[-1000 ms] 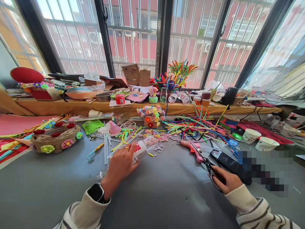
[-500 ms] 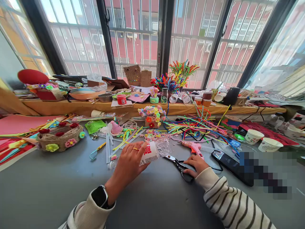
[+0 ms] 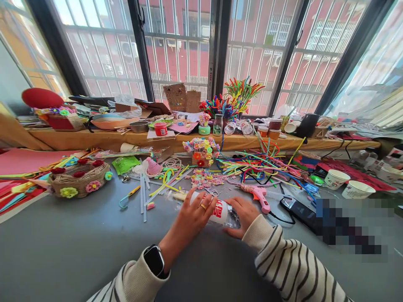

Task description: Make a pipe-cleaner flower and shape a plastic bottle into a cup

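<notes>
A clear plastic bottle (image 3: 219,211) with a white label and red lettering lies on its side just above the grey table, its neck pointing left. My left hand (image 3: 193,212) is wrapped over its middle from above, a ring on one finger. At the bottle's right end, my right hand (image 3: 243,214) grips the clear base between thumb and fingers. Something dark shows through or behind that clear end; it may be the black-handled scissors, which are otherwise hidden. A pink hot glue gun (image 3: 260,196) lies just right of my right hand.
Clear glue sticks (image 3: 143,195) and a woven basket (image 3: 80,180) with crochet flowers lie to the left. Behind are loose pipe cleaners (image 3: 261,165) and a flower-covered pot (image 3: 201,153). On the right are a black phone (image 3: 304,216) and paper cups (image 3: 336,179).
My left hand has moved right with the bottle, turning its base end lower. My right hand has left the spot by the scissors' handles, moved left and taken hold of the bottle's base.
</notes>
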`<state>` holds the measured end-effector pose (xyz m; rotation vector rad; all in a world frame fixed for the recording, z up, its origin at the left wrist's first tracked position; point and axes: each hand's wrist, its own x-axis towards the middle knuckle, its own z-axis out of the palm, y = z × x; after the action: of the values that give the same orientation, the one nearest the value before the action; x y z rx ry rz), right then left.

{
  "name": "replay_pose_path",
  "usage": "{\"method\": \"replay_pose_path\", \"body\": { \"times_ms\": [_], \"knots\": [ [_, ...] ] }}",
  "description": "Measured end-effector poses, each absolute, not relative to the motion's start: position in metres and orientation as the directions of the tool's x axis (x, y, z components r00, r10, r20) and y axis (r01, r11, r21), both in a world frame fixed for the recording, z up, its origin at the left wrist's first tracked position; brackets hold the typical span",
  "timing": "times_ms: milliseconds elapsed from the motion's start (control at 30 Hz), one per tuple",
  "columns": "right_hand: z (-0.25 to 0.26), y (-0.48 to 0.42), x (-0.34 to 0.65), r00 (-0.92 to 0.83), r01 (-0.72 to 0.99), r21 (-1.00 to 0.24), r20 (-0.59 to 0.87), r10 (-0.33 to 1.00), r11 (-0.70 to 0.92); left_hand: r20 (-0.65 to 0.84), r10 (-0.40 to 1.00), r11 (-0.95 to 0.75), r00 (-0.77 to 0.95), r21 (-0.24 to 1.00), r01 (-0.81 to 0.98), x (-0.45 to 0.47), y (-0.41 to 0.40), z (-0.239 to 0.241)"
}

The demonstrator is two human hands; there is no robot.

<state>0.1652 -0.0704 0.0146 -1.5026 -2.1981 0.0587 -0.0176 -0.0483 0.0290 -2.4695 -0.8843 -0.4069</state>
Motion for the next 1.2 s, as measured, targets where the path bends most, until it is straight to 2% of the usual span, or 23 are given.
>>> {"method": "replay_pose_path", "body": {
  "times_ms": [100,200,267,333,400,467,533,767,933,1100,1200],
  "knots": [
    [0.011,-0.068,0.162,-0.259,0.875,-0.31,0.351,0.9,0.372,0.451,0.464,-0.693,0.762,-0.352,0.63,-0.017,-0.045,0.029],
    [0.007,-0.066,0.163,-0.208,0.864,-0.357,0.389,0.898,0.355,0.511,0.478,-0.691,0.715,-0.284,0.665,-0.016,-0.045,0.029],
    [0.004,-0.065,0.164,-0.118,0.847,-0.432,0.417,0.901,0.31,0.59,0.528,-0.651,0.611,-0.18,0.737,-0.014,-0.047,0.028],
    [0.002,-0.064,0.163,0.037,0.793,-0.568,0.405,0.913,0.22,0.644,0.597,-0.609,0.479,-0.025,0.793,-0.011,-0.051,0.025],
    [-0.001,-0.063,0.16,0.155,0.676,-0.721,0.342,0.927,0.153,0.628,0.667,-0.604,0.4,0.142,0.784,-0.007,-0.054,0.02],
    [-0.005,-0.063,0.157,0.19,0.533,-0.833,0.287,0.939,0.147,0.567,0.713,-0.632,0.414,0.262,0.73,-0.005,-0.054,0.011],
    [-0.01,-0.063,0.158,0.206,0.426,-0.89,0.271,0.94,0.163,0.504,0.725,-0.657,0.47,0.3,0.692,-0.005,-0.052,0.001],
    [-0.032,-0.069,0.193,0.381,0.277,-0.958,0.184,0.906,0.078,0.384,0.64,-0.759,0.666,0.18,0.625,0.0,-0.038,-0.019],
    [-0.044,-0.075,0.212,0.436,0.297,-0.951,0.216,0.874,0.087,0.343,0.426,-0.89,0.838,-0.01,0.456,0.034,-0.039,-0.016],
    [-0.041,-0.085,0.231,0.532,0.399,-0.911,0.32,0.784,0.102,0.308,0.358,-0.876,0.882,-0.217,0.431,0.058,-0.039,-0.014],
    [-0.033,-0.097,0.263,0.595,0.608,-0.794,0.472,0.65,0.021,0.307,0.333,-0.865,0.891,-0.276,0.419,0.062,-0.038,-0.016]
  ]
}}
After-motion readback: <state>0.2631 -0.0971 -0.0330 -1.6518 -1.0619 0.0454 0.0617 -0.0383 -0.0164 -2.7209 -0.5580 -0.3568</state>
